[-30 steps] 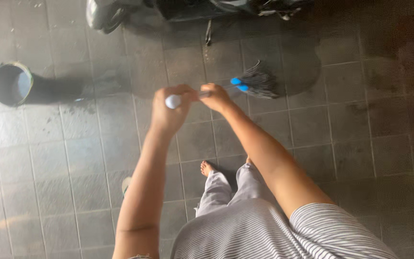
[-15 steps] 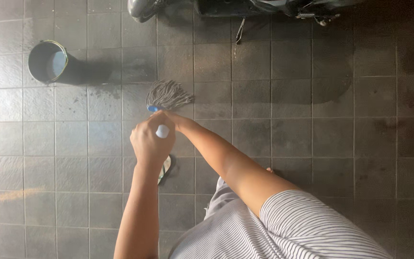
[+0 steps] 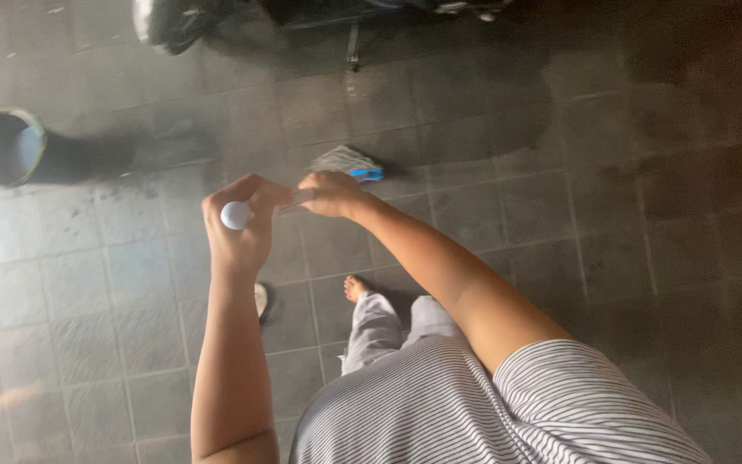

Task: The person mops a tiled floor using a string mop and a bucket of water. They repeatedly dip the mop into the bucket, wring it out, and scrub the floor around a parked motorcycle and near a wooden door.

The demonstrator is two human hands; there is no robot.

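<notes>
covering almost the whole view is the dark tiled floor (image 3: 646,258), wet and shining in places. i take the bucket (image 3: 6,148) as landmark: it stands on the floor at the far left, round and dark, seen from above.

at the top edge, well to the right of the bucket, is a parked scooter (image 3: 216,17), only partly in view, with its side stand (image 3: 354,51) down on the tiles.

nearer to the camera, far right and below the bucket, is the person's striped shirt (image 3: 474,412) and pale trousers (image 3: 380,331), and one bare foot (image 3: 355,288) on the tiles.

the mop (image 3: 345,161) has its string head on the floor, to the right of the bucket and a little lower. its long axis runs from the head back and up toward the camera, ending in a round white cap (image 3: 236,215).

the right hand (image 3: 330,194) is clenched around the handle lower down, just beside the mop head as seen from above, so it is the hand nearer to the head. the left hand (image 3: 238,228) is closed around the top of the handle, fingers wrapped under the white cap, on the bucket's side of the right hand. the mop head lies beyond both hands, away from the person.
</notes>
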